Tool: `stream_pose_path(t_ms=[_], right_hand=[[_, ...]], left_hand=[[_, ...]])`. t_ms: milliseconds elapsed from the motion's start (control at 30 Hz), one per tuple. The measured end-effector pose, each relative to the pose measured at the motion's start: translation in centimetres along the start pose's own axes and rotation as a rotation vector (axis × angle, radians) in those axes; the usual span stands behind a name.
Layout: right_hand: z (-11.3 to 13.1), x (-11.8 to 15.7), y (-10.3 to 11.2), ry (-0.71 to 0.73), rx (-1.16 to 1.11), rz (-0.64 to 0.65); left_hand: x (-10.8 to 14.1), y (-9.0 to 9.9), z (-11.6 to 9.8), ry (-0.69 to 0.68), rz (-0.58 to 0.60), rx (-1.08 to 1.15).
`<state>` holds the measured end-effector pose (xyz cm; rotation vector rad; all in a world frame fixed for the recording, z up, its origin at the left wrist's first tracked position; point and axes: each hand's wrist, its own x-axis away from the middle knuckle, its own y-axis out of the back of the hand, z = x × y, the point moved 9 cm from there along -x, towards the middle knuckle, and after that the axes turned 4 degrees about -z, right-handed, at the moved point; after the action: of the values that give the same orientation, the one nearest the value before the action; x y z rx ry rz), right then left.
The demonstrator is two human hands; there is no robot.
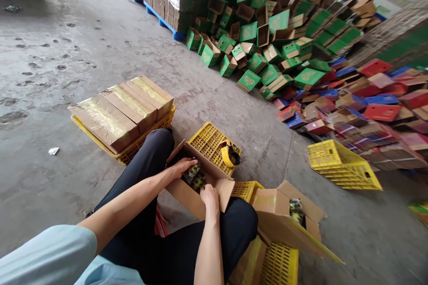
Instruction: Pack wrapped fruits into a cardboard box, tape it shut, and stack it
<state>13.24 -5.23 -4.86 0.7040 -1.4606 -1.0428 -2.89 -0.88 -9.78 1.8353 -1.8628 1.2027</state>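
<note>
An open cardboard box (190,198) rests between my knees, its flaps spread. Inside it lie dark, yellow-green mottled items (194,175) in shiny clear wrap. My left hand (182,167) reaches over the box's left end, fingers stretched across the wrapped items. At the right side of the same items is my right hand (209,196), its fingers curled down at their edge; what they grip, if anything, is hidden. A yellow tape dispenser (230,153) sits just beyond the box on an upturned yellow crate (207,139).
Three taped cartons (122,109) fill a yellow crate at the left. Right of my knee stands an open box (277,213) with wrapped items, near another yellow crate (282,265). Farther off are a yellow crate (341,164) and piles of green boxes (249,80) and red boxes (381,112).
</note>
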Motion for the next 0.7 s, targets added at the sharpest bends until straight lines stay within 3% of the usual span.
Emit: stream_pose_path(t_ms=[133, 300, 500, 600, 700], right_hand=[[0.0, 0.4, -0.3, 0.009, -0.044, 0.033], [0.3, 1.5, 1.4, -0.009, -0.115, -0.111], [2.5, 0.7, 1.6, 0.226, -0.804, -0.18], [1.8, 0.2, 2.3, 0.259, -0.871, -0.302], [0.7, 0.8, 4.5, 0.304, -0.707, -0.517]], left_hand=[[0.2, -0.5, 0.2, -0.008, 0.037, -0.022], [0.6, -1.1, 0.0, -0.043, 0.085, -0.053], [0.4, -1.3, -0.2, -0.097, 0.082, -0.117], [0.5, -1.6, -0.7, -0.136, 0.091, -0.15], [0.3, -0.8, -2.2, -0.263, 0.021, -0.273]])
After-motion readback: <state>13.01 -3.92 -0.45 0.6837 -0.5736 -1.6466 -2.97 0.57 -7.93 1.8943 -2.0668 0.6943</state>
